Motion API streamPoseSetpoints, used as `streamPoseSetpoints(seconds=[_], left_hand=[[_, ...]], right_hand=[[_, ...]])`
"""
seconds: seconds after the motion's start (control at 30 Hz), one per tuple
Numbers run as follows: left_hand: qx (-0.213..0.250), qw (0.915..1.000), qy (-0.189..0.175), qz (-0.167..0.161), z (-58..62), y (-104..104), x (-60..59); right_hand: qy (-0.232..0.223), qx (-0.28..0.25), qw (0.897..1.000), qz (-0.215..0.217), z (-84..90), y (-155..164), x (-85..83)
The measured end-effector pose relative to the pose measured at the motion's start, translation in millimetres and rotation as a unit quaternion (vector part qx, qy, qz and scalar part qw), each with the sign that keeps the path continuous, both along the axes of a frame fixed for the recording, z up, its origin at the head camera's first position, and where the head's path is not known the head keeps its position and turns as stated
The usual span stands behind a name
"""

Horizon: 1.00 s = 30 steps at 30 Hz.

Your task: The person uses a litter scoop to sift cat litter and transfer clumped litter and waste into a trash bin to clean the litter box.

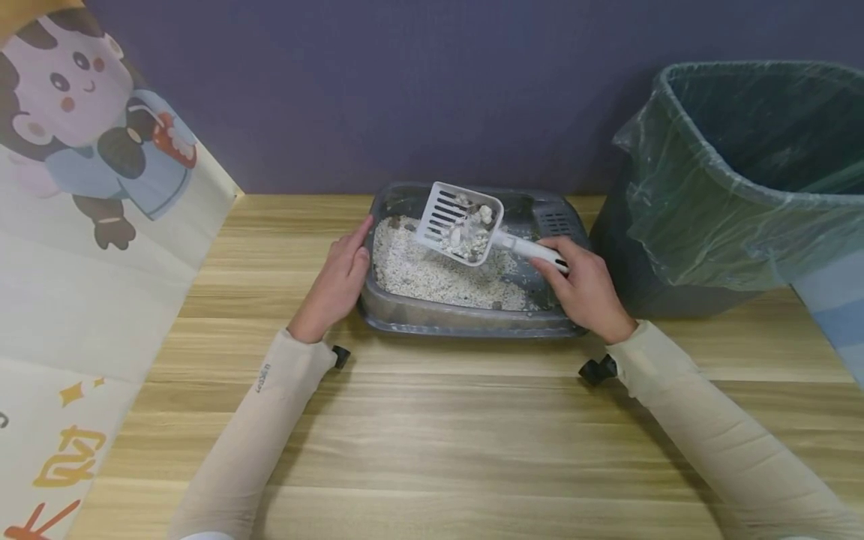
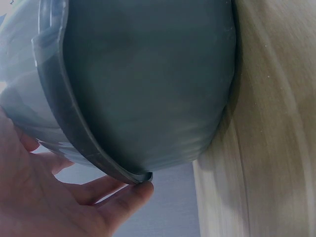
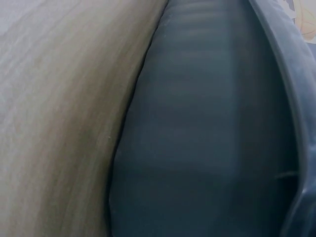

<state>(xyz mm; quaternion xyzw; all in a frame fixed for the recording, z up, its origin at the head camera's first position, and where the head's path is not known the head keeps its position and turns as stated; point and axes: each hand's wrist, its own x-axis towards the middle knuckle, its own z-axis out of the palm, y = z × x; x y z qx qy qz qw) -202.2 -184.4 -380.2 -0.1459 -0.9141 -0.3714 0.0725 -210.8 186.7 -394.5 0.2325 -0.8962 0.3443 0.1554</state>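
1. Nearest to the camera are the two forearms of a person, in long cream fabric sleeves point(image 1: 246, 431), over a pale wood-grain table point(image 1: 472, 442).
2. The left hand point(image 1: 335, 279) rests against the left side of a dark grey, rounded rectangular plastic tray point(image 1: 472, 318). Its fingers are nearly straight and touch the rim; the left wrist view shows small gaps between some of them.
3. The tray stands on the table and contains whitish litter granules point(image 1: 432, 277), mostly at the left and the front. Some darker lumps point(image 1: 497, 305) lie among them. Toward the right rear the grey floor is visible, and in that corner there is a grey slotted panel point(image 1: 556, 220).
4. The right hand point(image 1: 586, 289) has its thumb and fingers clamped on the handle of a white plastic scoop point(image 1: 503, 240) with a squarish slotted head.
5. The scoop is over the tray, with its handle directed to the right. Its head carries whitish grains and pale clumps point(image 1: 484, 214), together with brownish bits.
6. Just beside the tray, at the right, stands a tall dark grey bin point(image 1: 668, 296), lined with a clear thin plastic bag point(image 1: 702, 240) which is folded over the rim. The inside is dark; I cannot tell what is at the bottom.
7. Behind the table is a purple-blue wall point(image 1: 405, 90).
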Motion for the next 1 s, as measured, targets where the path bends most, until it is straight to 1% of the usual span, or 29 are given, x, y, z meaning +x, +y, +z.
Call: streamPoseSetpoints(seconds=[0.3, 0.73, 1.0], left_hand=[[0.0, 1.0, 0.002, 0.002, -1.0, 0.0, -0.8], [0.0, 1.0, 0.002, 0.008, -1.3, -0.1, -0.8], [-0.001, 1.0, 0.002, 0.005, -1.2, 0.1, -1.1]], right_hand=[[-0.007, 0.006, 1.0, 0.003, -0.2, 0.7, 0.3], [0.007, 0.005, 1.0, 0.022, 0.6, 2.2, -0.4], [0.007, -0.005, 1.0, 0.021, 2.0, 1.5, -1.6]])
